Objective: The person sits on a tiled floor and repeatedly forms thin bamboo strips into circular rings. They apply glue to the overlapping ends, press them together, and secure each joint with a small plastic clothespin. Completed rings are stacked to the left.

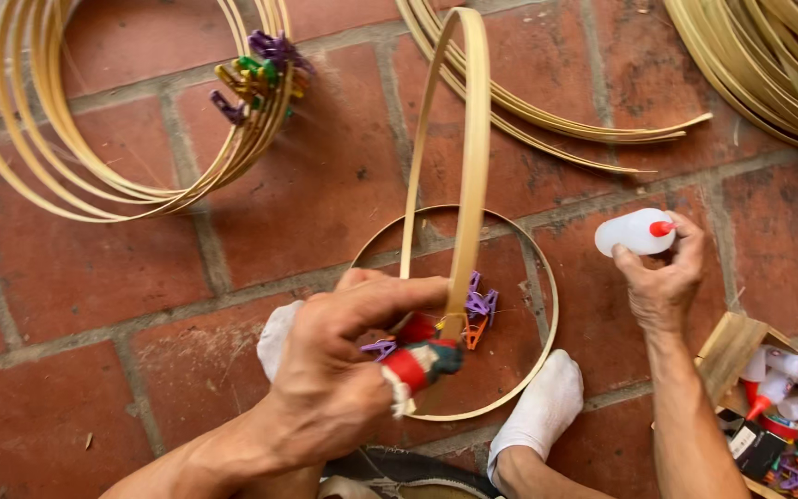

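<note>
**Left hand on upright hoop, right on glue bottle**

Left hand (334,370), thumb bandaged, is clamped on upright hoop (466,166) at its base. Right hand (667,277) is closed around white glue bottle (634,231), red cap, right of hoop. Flat hoop (547,305) lies on floor (76,277) under upright one; clips (477,314) inside it. Hoop stack (94,176) far left. Box (727,356) lower right.

The left hand (344,370) grips an upright bamboo hoop (468,157) at its lower end, the thumb wrapped in red and green tape. Small plastic clips (477,310) sit on the hoop near the grip. The right hand (662,277) holds a white glue bottle (634,231) with a red nozzle. A second hoop (547,277) lies flat on the brick floor (76,277). A wooden box (727,346) at right contains more bottles and clips.
</note>
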The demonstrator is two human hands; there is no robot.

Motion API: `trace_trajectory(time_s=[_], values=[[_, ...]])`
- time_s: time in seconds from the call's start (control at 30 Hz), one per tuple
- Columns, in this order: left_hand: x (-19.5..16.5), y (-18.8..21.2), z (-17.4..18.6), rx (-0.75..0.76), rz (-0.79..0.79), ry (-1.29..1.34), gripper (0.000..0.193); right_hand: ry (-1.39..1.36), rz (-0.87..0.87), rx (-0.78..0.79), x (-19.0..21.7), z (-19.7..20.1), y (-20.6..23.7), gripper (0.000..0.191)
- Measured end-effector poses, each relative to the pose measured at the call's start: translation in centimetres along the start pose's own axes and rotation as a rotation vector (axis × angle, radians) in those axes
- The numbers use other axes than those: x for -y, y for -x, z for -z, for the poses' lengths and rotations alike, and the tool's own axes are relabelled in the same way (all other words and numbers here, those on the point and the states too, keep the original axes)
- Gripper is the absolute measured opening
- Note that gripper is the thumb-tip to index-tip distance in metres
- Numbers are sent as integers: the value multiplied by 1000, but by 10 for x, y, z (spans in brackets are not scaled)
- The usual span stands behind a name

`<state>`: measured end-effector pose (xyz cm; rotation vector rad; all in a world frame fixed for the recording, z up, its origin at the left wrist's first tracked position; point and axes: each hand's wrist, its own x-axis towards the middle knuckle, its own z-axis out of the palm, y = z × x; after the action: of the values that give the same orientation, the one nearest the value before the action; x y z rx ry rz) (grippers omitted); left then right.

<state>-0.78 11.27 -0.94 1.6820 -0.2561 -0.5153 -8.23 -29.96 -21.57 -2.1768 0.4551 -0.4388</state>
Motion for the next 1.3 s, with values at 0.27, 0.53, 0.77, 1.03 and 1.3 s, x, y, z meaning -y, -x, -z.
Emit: trace_trajectory(time_s=[0.27,0.53,0.77,1.03,1.3], values=[[-5,6,8,-1,126,17,37,366,-312,-53,-45,-4,76,39],[-6,5,5,30,145,-2,35,463,194,398,9,-97,139,9],[-4,7,4,42,100,-76,36,504,422,305,40,-83,103,15],[18,9,-1,130,-82,-7,36,231,174,403,72,-62,71,19],[3,17,14,108,77,-203,37,378,265,361,70,-58,92,24]])
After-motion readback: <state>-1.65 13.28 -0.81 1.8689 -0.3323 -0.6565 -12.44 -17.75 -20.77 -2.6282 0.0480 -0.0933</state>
